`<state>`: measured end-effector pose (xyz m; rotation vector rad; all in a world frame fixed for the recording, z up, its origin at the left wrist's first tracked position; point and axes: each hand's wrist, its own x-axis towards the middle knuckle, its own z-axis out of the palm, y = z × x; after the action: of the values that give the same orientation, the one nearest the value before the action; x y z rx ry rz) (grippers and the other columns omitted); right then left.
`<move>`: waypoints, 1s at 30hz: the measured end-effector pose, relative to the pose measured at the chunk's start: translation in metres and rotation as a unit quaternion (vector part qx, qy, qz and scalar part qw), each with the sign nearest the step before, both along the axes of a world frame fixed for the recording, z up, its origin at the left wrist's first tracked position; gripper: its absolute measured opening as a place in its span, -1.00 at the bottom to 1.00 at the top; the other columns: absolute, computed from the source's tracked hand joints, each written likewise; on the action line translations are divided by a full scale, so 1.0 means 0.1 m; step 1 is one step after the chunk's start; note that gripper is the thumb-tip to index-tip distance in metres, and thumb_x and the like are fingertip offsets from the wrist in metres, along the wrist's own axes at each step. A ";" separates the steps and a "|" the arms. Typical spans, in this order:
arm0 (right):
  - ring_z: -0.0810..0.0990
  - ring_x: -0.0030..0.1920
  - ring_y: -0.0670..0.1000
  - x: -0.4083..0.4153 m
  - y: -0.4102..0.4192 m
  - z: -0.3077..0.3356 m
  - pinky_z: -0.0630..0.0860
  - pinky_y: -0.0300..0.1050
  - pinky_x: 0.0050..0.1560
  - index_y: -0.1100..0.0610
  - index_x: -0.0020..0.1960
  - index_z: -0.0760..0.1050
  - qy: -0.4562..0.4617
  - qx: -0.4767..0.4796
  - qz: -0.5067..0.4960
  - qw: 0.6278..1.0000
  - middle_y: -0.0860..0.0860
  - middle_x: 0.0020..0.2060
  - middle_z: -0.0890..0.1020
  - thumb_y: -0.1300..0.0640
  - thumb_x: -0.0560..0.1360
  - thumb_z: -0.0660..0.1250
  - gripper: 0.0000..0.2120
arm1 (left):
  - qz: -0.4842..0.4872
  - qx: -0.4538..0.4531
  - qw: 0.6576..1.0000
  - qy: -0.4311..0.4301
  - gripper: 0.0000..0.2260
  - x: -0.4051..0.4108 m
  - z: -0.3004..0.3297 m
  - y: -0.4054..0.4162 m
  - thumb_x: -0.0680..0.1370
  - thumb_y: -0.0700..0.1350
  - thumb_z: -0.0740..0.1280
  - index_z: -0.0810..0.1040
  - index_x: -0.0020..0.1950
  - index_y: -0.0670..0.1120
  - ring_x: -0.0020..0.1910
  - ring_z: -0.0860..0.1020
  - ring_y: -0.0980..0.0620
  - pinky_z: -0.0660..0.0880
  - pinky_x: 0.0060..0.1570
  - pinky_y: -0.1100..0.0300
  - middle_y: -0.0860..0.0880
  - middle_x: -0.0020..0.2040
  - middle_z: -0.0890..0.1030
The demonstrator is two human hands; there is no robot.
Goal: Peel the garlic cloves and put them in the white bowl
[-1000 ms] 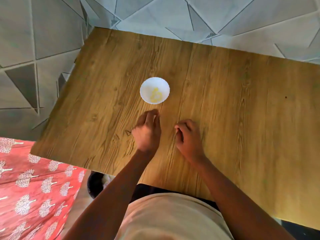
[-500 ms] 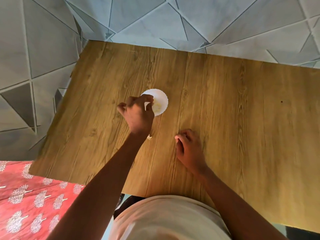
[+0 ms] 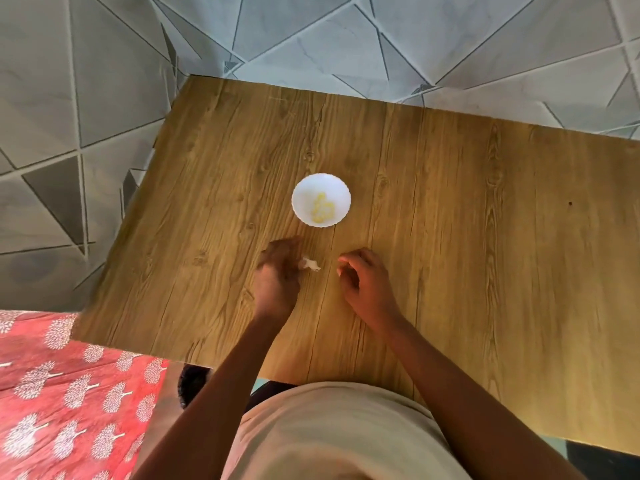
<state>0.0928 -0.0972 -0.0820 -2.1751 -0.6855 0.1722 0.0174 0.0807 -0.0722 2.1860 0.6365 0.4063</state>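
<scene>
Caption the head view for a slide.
Both hands, left hand and right hand, flank a white garlic scrap below the white bowl of peeled cloves.

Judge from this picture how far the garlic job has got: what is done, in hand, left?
Done: several yellowish peeled cloves lie in the white bowl. In hand: the left hand is beside a small white piece on the table; the right hand is curled, contents unclear. Left: no other unpeeled cloves show.

The person wears a beige top (image 3: 339, 434); both forearms are bare, sleeveless.
</scene>
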 end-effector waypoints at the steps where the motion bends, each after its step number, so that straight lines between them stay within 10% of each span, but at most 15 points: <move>1: 0.58 0.04 -0.01 -0.01 0.07 0.02 0.60 0.03 0.09 0.14 0.14 0.62 0.009 0.007 0.004 1.000 -0.02 0.00 0.58 0.27 0.54 0.41 -0.81 | -0.033 0.018 0.999 0.009 -0.65 -0.01 -0.03 0.02 0.50 -0.33 0.46 0.66 0.26 -0.08 0.07 0.58 -0.07 0.54 0.00 0.12 -0.02 0.13 0.65; 9: 0.62 0.02 0.00 -0.06 0.27 0.12 0.58 -0.14 0.13 0.18 0.15 0.68 0.022 -0.034 -0.013 0.999 0.04 0.02 0.64 0.28 0.45 0.54 -0.73 | -0.107 0.097 0.988 0.063 -0.80 0.01 -0.04 -0.01 0.52 -0.21 0.40 0.69 0.06 0.03 0.09 0.55 -0.10 0.53 0.05 -0.11 0.04 0.04 0.62; 17: 0.63 -0.05 -0.01 -0.12 0.26 0.18 0.58 -0.12 0.03 0.20 0.01 0.65 0.050 -0.010 -0.051 0.997 0.04 -0.05 0.64 0.37 0.49 0.44 -0.85 | -0.129 -0.091 0.988 0.002 -0.68 -0.06 0.02 -0.10 0.53 -0.41 0.35 0.69 0.17 -0.09 0.06 0.63 0.08 0.48 0.10 0.34 -0.01 0.07 0.70; 22: 0.69 -0.09 -0.15 -0.20 0.07 0.23 0.60 -0.24 0.01 0.14 -0.01 0.71 0.113 0.057 -0.087 0.988 -0.07 -0.13 0.72 0.35 0.48 0.48 -0.84 | -0.074 -0.244 0.967 0.001 -0.84 -0.05 0.12 -0.23 0.53 -0.25 0.50 0.71 -0.02 0.02 -0.03 0.69 0.11 0.63 0.09 0.09 0.07 -0.08 0.73; 30: 0.70 -0.23 -0.15 0.00 -0.26 0.25 0.59 -0.26 -0.14 0.13 -0.04 0.70 0.145 0.033 -0.008 0.989 -0.06 -0.24 0.72 0.31 0.52 0.46 -0.89 | -0.029 -0.202 0.979 -0.014 -0.90 -0.05 0.05 -0.65 0.54 -0.25 0.50 0.75 0.00 -0.07 -0.08 0.72 0.06 0.66 0.03 0.01 0.07 -0.11 0.75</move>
<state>0.0933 -0.1234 -0.0565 -2.0378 -0.5005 0.4415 0.0120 0.0156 -0.0672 1.8040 0.5810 0.2504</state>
